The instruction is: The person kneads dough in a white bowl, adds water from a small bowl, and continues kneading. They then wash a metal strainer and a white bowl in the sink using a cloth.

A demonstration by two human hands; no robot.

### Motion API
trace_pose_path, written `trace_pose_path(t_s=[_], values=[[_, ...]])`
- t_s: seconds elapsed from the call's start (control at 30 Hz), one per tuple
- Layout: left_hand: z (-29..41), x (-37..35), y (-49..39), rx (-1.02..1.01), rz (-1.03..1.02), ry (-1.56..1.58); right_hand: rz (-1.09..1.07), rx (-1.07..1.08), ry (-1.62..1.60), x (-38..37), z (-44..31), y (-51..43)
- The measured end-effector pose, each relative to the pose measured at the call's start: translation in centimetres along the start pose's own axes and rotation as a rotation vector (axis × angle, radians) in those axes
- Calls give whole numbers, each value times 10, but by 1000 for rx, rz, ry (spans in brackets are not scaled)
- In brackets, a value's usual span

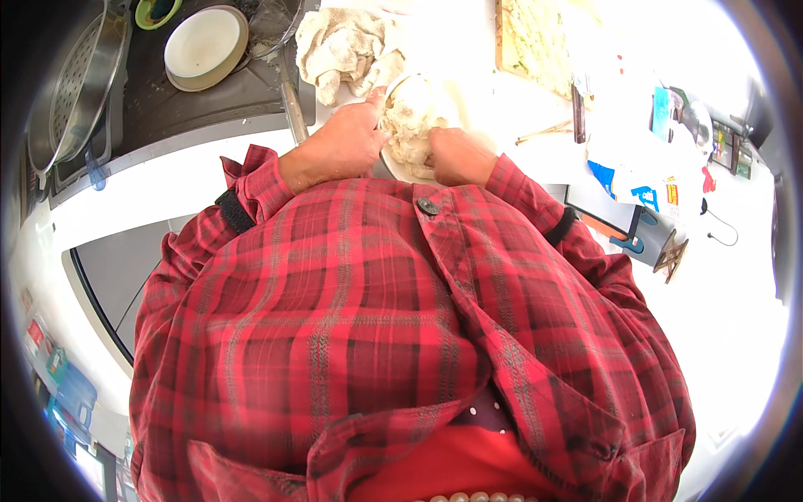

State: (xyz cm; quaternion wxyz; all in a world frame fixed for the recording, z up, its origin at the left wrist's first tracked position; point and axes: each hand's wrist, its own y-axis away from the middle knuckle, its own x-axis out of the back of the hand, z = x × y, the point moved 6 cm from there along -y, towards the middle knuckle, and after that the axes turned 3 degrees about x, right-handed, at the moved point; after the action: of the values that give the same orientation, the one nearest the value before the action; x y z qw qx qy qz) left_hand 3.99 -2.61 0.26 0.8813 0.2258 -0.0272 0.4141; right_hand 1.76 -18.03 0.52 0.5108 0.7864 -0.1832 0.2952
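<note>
A white bowl (390,164) holding shaggy, pale dough (411,128) stands on the counter before me. My left hand (344,141) grips the bowl's left rim, its fingers along the edge. My right hand (461,155) is in the bowl with its curled fingers pressed to the dough; whether it has closed on a piece of it is hidden. A crumpled cream towel (351,47) lies just behind my left hand. Beside my left wrist is a cylindrical metal handle or rod (292,106). Glare washes out the bowl's right side.
At the left, a sink (188,106) holds a white bowl (204,42), a wire strainer (270,25) and a perforated steel colander (78,78). A wooden board (505,37) with chopped pale-green vegetable stands back right. Chopsticks (544,132) and plastic packages (633,182) lie further right.
</note>
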Motion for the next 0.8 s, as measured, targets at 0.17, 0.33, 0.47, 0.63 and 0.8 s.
trace_pose_path(t_s=[0.17,0.33,0.47,0.63,0.8], values=[[-1,0,-3,-50,28,-17,15,5,85,6,3,-11],[2,2,-1,-118,79,-37,216,-91,-140,14,3,7],[-1,0,-1,-49,50,-58,318,-108,-365,23,7,30],[1,1,0,-28,46,-27,459,-150,-185,30,9,13],[3,3,-2,-15,21,-24,367,-191,-156,23,25,-7]])
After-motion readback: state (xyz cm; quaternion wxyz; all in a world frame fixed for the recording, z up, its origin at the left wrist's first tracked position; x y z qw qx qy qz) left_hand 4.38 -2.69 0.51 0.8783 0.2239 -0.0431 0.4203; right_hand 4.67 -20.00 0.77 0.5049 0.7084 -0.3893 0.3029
